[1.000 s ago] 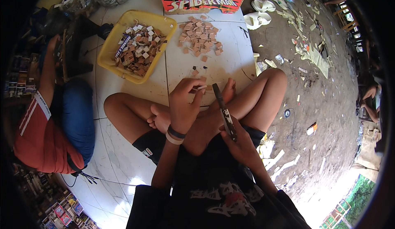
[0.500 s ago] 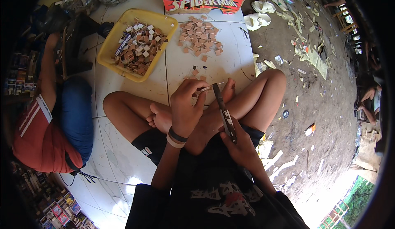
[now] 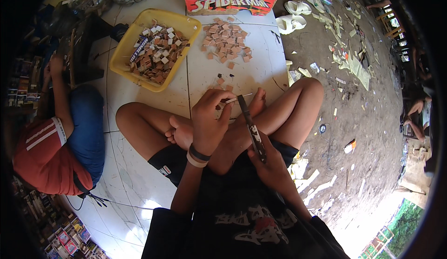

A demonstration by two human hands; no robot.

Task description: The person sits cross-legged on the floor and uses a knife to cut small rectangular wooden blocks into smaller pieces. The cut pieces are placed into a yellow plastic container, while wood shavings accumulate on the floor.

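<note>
Tool point(image 3: 252, 128), gripped by right hand point(image 3: 271, 165), points toward eleven o'clock; left hand point(image 3: 209, 123) pinches small piece point(image 3: 232, 100) at tip's nine o'clock.

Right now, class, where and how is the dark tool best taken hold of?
Probably by the patterned near end of the tool, from the right, as the right hand does: it is long and slim, its plain dark end pointing away.
</note>
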